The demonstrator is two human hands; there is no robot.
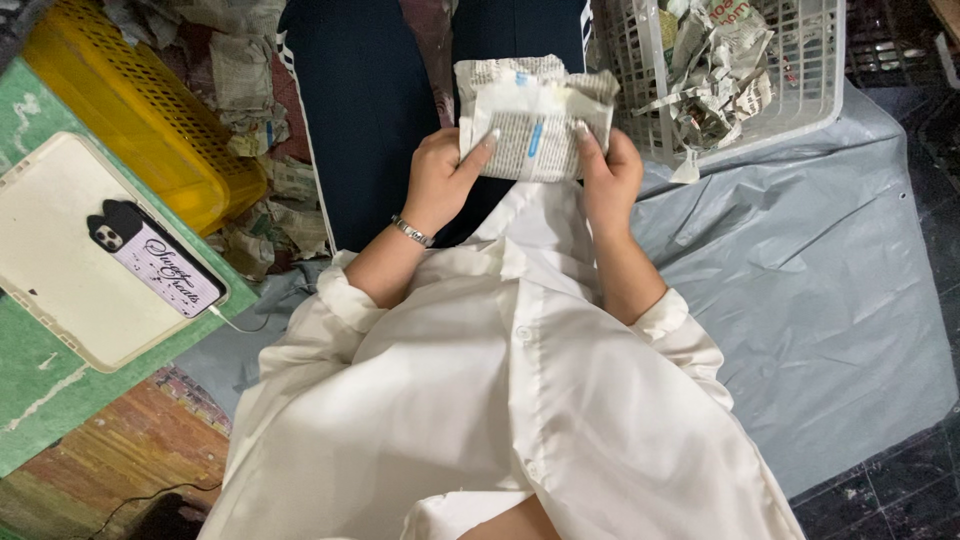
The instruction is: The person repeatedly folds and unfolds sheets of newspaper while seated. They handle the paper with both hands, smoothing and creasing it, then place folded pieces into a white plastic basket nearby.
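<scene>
Between the left hand (pixel 437 180) and right hand (pixel 608 178), both clamped on it, the folded newspaper packet (pixel 532 125) could tear if thumbs press unevenly.

1. Left hand (pixel 440 180) is raised in front of the body, fingers curled, thumb stretched to the right and pressing flat.
2. Right hand (pixel 608 175) sits just beside it, fingers closed in a grip, thumb pointing far.
3. Both forearms are bare, angling inward; sleeves are pushed to the elbows.
4. A bracelet circles the left wrist.
</scene>
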